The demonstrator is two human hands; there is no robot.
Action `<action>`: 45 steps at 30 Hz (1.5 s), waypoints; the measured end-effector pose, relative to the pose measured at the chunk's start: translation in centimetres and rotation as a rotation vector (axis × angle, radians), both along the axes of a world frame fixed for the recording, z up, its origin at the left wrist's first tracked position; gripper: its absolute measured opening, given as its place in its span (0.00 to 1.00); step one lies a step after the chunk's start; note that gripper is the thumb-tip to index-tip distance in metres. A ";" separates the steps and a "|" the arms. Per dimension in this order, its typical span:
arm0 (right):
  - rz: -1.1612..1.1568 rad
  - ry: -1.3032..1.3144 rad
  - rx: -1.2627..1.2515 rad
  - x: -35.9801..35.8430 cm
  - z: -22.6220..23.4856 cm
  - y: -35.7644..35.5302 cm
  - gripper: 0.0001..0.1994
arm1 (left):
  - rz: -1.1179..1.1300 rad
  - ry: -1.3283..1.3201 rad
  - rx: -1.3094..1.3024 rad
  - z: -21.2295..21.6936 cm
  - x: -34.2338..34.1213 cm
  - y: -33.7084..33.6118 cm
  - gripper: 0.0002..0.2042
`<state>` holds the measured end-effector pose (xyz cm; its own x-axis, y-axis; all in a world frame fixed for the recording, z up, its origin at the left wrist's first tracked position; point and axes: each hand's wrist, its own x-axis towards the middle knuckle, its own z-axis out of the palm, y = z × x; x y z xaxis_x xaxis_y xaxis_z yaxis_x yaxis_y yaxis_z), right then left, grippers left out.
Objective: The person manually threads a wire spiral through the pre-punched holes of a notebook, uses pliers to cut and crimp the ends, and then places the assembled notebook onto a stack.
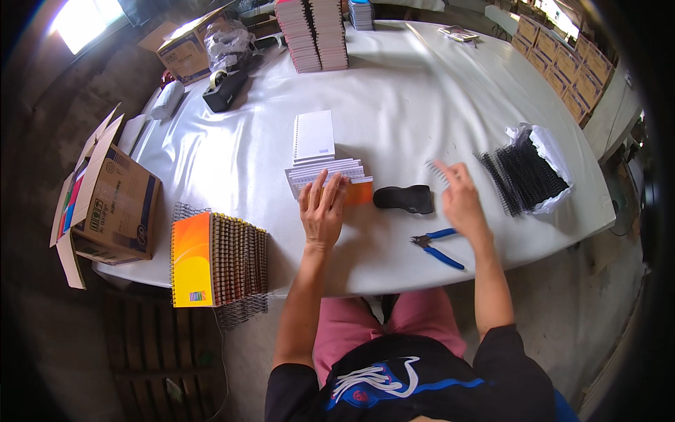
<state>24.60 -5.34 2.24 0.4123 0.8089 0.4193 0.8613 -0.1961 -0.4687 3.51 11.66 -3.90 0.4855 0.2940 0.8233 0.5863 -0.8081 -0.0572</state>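
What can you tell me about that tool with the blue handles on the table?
It looks like a small pair of pliers or cutters, with two smooth blue handles, probably plastic-coated, and a short, dark, metallic-looking head. It lies on the white-covered table, head toward the left, handles spread apart toward the right. A flat black object lies just beyond it. The upper handle ends close to the right hand; whether they touch is unclear. Neither hand grips it.
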 end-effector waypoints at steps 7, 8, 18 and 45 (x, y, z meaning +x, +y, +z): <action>0.227 -0.037 -0.427 -5.5 -1.1 -4.9 0.21 | -0.003 0.037 -0.012 0.1 0.1 -0.5 0.14; 0.195 -0.034 -0.445 -5.0 -1.6 -5.6 0.22 | -0.018 0.037 -0.017 0.2 -0.1 -0.4 0.15; -0.072 -0.097 -0.463 -1.9 -0.9 -6.5 0.19 | -0.031 0.087 0.000 0.0 -0.8 -1.7 0.17; 0.424 0.670 -0.121 -7.7 0.1 -4.2 0.25 | 0.047 0.065 -0.217 0.7 -4.6 -11.7 0.27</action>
